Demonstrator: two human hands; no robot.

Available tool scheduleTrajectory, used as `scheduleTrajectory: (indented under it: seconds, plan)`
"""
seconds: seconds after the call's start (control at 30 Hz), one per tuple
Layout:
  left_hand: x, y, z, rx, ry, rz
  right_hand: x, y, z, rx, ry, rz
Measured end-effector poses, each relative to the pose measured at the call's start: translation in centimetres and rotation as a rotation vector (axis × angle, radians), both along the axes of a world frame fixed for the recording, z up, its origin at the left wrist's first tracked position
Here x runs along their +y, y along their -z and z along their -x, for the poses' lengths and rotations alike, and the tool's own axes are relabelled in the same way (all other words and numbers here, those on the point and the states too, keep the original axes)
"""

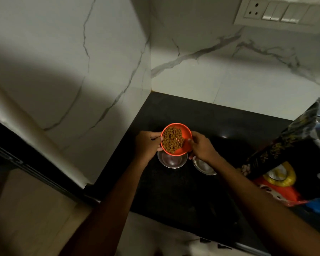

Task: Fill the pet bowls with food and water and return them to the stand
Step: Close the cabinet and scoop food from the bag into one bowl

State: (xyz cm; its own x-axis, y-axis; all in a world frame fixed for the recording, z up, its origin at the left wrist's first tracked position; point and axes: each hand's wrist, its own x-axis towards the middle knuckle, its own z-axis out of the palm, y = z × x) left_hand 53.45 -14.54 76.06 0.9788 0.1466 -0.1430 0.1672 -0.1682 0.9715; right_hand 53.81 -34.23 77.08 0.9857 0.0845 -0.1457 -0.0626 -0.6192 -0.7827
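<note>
Over a dark counter (pixel 174 191) in a marble-walled corner, two hands tilt an orange bowl (pixel 185 136) of kibble (pixel 172 141).

L to R: left hand (pixel 147 145) wraps the bowl's left rim, fingers closed on it; bowl leans toward the camera, brown kibble heaped on its left side, directly above a steel bowl (pixel 172 161) on the counter. Right hand (pixel 201 147) pinches the orange bowl's right rim, partly covering a 2nd steel bowl (pixel 204 166) just beside the 1st. Pet-food bag (pixel 284 154) stands at far right; switch plate (pixel 283 12) on wall above.
</note>
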Motion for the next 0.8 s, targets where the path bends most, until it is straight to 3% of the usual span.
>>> scheduleTrajectory:
  seconds: [0.5, 0.8]
  plan:
    - [0.5, 3.3, -0.2, -0.087, -0.060, -0.307, -0.3, 2.1, 0.1, -0.165, -0.031, 0.026]
    - [-0.7, 3.9, 0.5, -0.136, -0.109, -0.274, -0.4, 3.5, 0.6, -0.242, 0.030, 0.039]
